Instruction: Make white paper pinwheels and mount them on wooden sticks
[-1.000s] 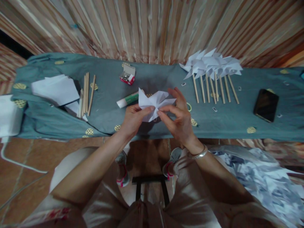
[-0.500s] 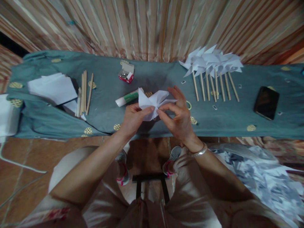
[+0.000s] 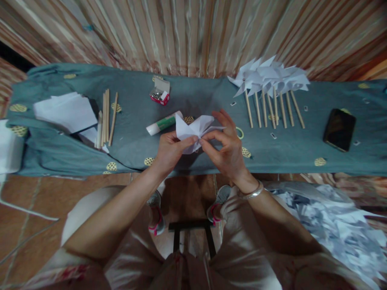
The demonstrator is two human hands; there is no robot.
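The left hand (image 3: pixel 167 149) pinches the left side of a white folded paper (image 3: pixel 193 128) between thumb and fingers, and the right hand (image 3: pixel 226 155) has its thumb and index finger drawn close together at the paper's middle, the other fingers lifted and spread; whether something small sits between those two fingertips, I cannot tell. The paper, with its pointed flaps standing out, is held over the near middle of the table, which is covered by a green cloth (image 3: pixel 205 94). Just to its left lies a green and white glue stick (image 3: pixel 165 123), and farther off stands an open red and white box (image 3: pixel 160 94) of small metal pieces. Near the right hand, a pale green ring (image 3: pixel 242 133) lies partly behind the fingers. On the left are several wooden sticks (image 3: pixel 105 117) beside a stack of white paper (image 3: pixel 66 112). On the far right, paper pinwheels (image 3: pixel 269 78) rest in an overlapping row, their sticks pointing to the near side, with a dark phone (image 3: pixel 339 129) farther right. Below the table's near right edge, a clear bag (image 3: pixel 332 225) holds many folded white papers
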